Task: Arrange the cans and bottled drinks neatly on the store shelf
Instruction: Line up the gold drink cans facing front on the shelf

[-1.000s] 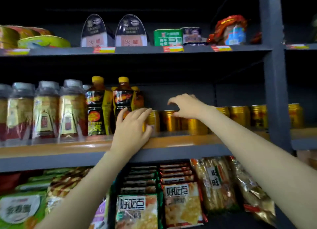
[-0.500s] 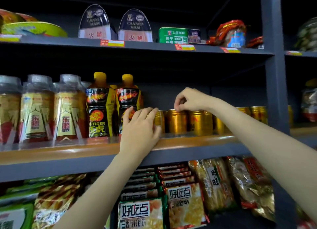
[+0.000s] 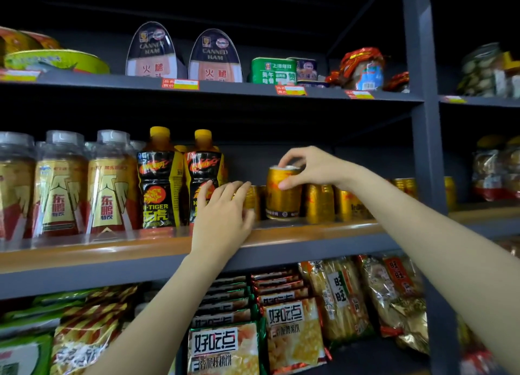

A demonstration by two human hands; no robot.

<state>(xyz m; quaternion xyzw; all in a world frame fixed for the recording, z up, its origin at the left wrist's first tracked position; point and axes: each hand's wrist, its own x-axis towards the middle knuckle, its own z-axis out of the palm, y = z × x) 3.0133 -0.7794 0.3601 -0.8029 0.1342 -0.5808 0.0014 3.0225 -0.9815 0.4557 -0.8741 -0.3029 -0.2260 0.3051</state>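
Note:
A row of gold cans [image 3: 320, 203] stands on the middle shelf [image 3: 309, 234]. My right hand [image 3: 306, 169] grips one gold can [image 3: 282, 200] by its top, fingers and thumb curled round the rim; it sits a little higher than its neighbours. My left hand [image 3: 225, 214] lies with fingers around another gold can [image 3: 251, 201] at the row's left end, mostly hiding it. Left of that stand two black-and-yellow Hi-Tiger bottles [image 3: 160, 177] and several clear-capped gold-label bottles [image 3: 62, 186].
The upper shelf [image 3: 225, 89] holds canned ham tins and other tins close overhead. A grey upright post [image 3: 425, 121] bounds the bay on the right, with more gold cans behind it. Snack packets [image 3: 292, 332] fill the shelf below.
My right hand has taken a gold can by its top and raised it slightly forward in the row. My left hand stays at the left-end can. The camera has moved closer.

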